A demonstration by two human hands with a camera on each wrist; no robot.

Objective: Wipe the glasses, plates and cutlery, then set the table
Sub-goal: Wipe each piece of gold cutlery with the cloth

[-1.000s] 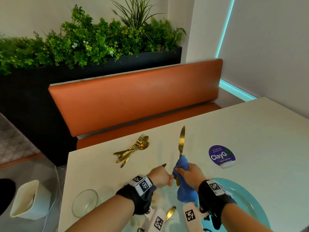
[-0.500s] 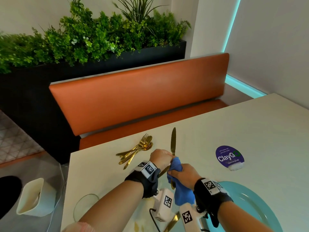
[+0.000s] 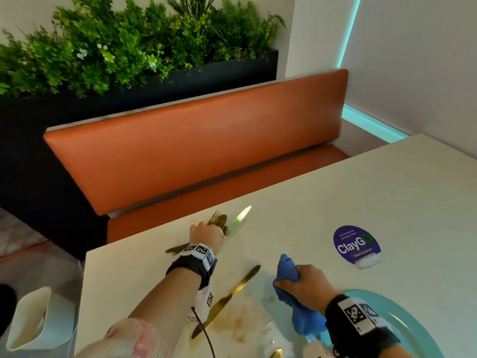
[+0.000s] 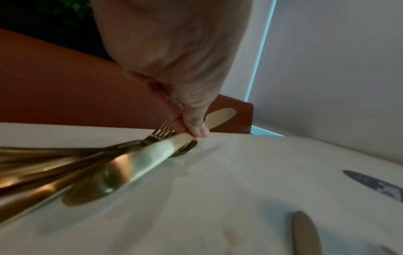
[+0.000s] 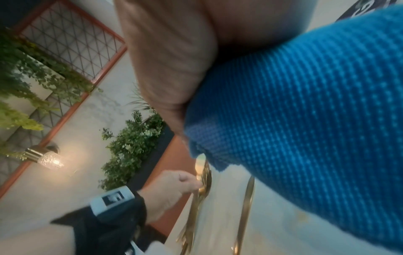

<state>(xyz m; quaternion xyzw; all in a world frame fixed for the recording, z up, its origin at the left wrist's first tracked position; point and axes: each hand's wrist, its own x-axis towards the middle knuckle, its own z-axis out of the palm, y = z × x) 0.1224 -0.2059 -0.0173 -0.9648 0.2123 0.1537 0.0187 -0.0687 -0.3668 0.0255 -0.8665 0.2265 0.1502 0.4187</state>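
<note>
My left hand [image 3: 209, 232] is out at the table's far edge and pinches a gold knife [image 3: 241, 216] between thumb and fingers [image 4: 197, 128]. The knife [image 4: 150, 155] lies across a pile of gold forks and spoons [image 3: 218, 219], with its blade pointing away to the right. My right hand [image 3: 304, 285] grips a bunched blue cloth [image 3: 287, 267] just above the table, clear of the knife. A second gold knife [image 3: 229, 295] lies slantwise between my arms. A teal plate [image 3: 415, 329] sits under my right wrist.
Brown stains [image 3: 240, 321] mark the table [image 3: 335, 197] near the lying knife. A purple ClayGo sticker [image 3: 355, 244] is at the right. An orange bench [image 3: 196, 151] runs behind the table. A white container [image 3: 28, 319] stands low at the left.
My left hand has drawn the knife out of the cloth and carried it away to the cutlery pile. My right hand, still gripping the cloth, has pulled back toward the plate.
</note>
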